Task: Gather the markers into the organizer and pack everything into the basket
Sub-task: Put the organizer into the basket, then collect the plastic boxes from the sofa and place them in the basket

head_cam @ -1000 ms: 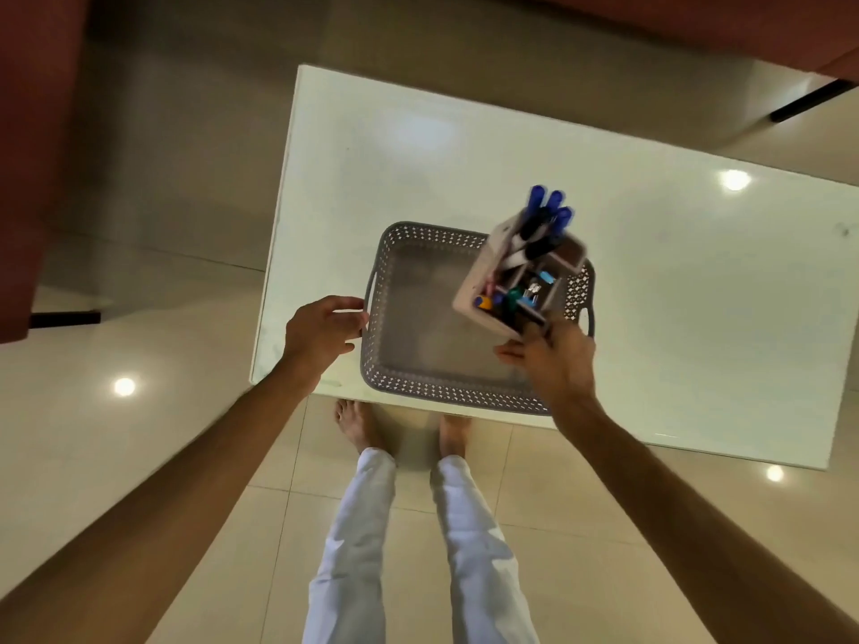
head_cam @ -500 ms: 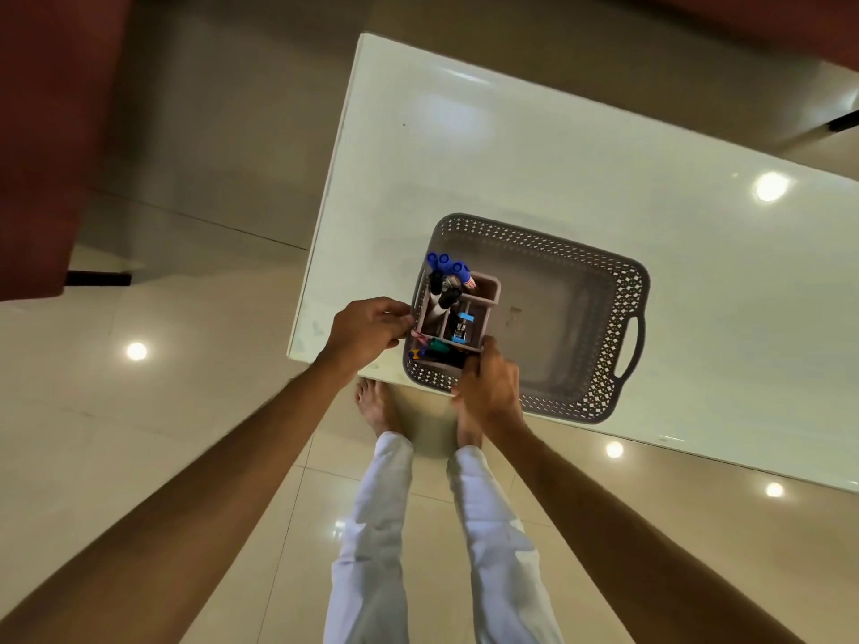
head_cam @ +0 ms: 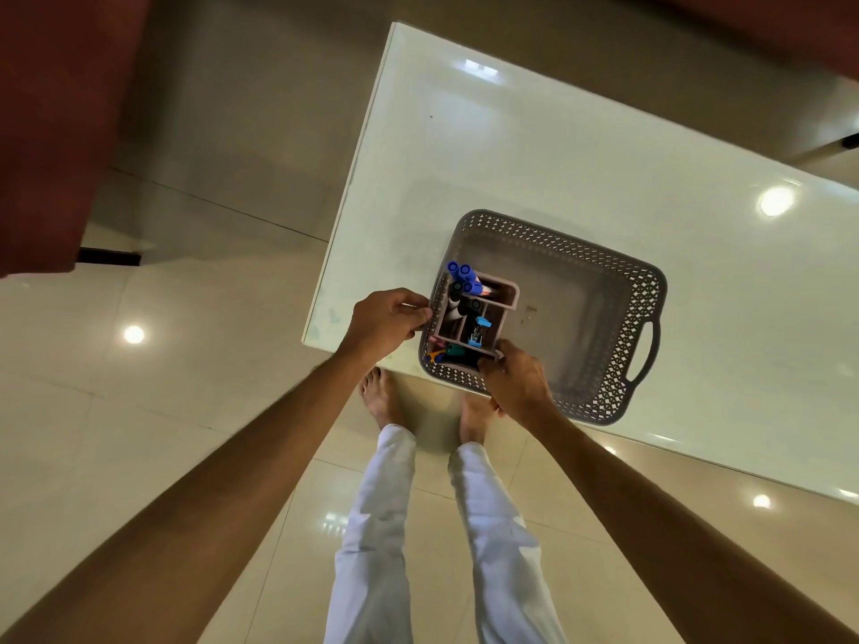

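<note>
Organizer (head_cam: 474, 318) with markers (head_cam: 462, 274) stands in the basket's (head_cam: 599, 346) left end on the desk (head_cam: 558, 155). Left hand (head_cam: 386, 318) fingers grip the basket rim; right hand (head_cam: 516, 381) fingers hold the organizer's near edge.

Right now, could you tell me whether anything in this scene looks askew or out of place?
The grey basket overhangs the near edge of the white table. The organizer stands crowded into its left end, markers upright; nothing is spilled.
</note>
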Available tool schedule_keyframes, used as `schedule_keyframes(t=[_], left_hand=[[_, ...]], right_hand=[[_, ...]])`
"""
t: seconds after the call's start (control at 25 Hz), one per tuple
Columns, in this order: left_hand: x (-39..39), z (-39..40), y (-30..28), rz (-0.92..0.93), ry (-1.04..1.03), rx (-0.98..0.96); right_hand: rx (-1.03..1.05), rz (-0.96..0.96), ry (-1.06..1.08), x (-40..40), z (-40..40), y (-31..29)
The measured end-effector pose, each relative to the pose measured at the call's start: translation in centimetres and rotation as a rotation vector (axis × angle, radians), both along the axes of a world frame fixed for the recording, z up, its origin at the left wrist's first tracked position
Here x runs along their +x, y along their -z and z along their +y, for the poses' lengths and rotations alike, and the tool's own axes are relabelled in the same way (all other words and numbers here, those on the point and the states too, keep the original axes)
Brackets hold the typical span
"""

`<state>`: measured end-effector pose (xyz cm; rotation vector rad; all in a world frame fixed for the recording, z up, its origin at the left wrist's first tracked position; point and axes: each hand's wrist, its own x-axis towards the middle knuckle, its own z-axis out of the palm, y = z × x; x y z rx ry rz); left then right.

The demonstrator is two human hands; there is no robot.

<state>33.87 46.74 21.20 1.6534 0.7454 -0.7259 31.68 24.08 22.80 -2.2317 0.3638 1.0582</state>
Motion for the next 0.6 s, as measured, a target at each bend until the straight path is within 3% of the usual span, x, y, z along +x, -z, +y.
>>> schedule_keyframes(t=[0.36, 0.52, 0.6], left_hand=[[0.0, 0.6, -2.0, 0.017, 0.1, 0.093], [-0.3, 2.9, -6.4, -0.025, 0.253, 0.179], [0.0, 4.6, -10.1, -0.066, 0.31, 0.227]], right_hand=[[0.051, 0.202, 0.201, -0.2, -0.3, -1.5], [-0.215, 0.021, -0.012, 1.7, -0.9, -5.6], [-0.193, -0.083, -0.056, 3.9, -1.3, -9.2]])
